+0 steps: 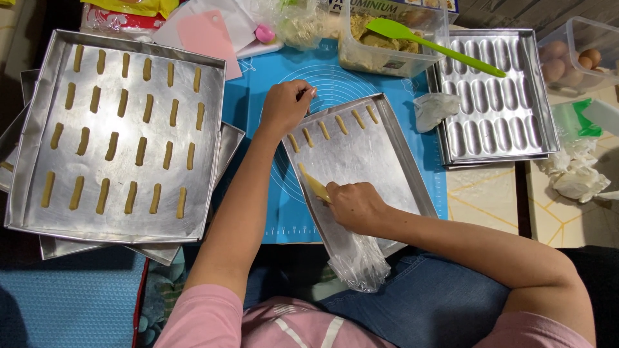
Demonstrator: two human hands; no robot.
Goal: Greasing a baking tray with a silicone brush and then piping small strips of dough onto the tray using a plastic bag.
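Blue mat (271,212) covers the table under a small tray (380,161), which holds five dough sticks (324,129) along its far edge. Right hand (356,206) is clenched around a clear piping bag (358,261), its yellow tip (314,185) on the tray. Left hand (284,106) grips the tray's far corner. Left, a big tray (213,129) carries rows of sticks. Behind, a clear tub (361,58) holds a green spatula (425,44); yellow and red-white packets (122,16) lie top left.

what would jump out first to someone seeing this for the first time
The big metal tray at left, lined with rows of dough sticks, draws the eye first. At centre, the right hand presses a piping bag over a smaller tray holding one row of sticks, while the left hand rests at its top corner. A bright green spatula juts from a tub at top.
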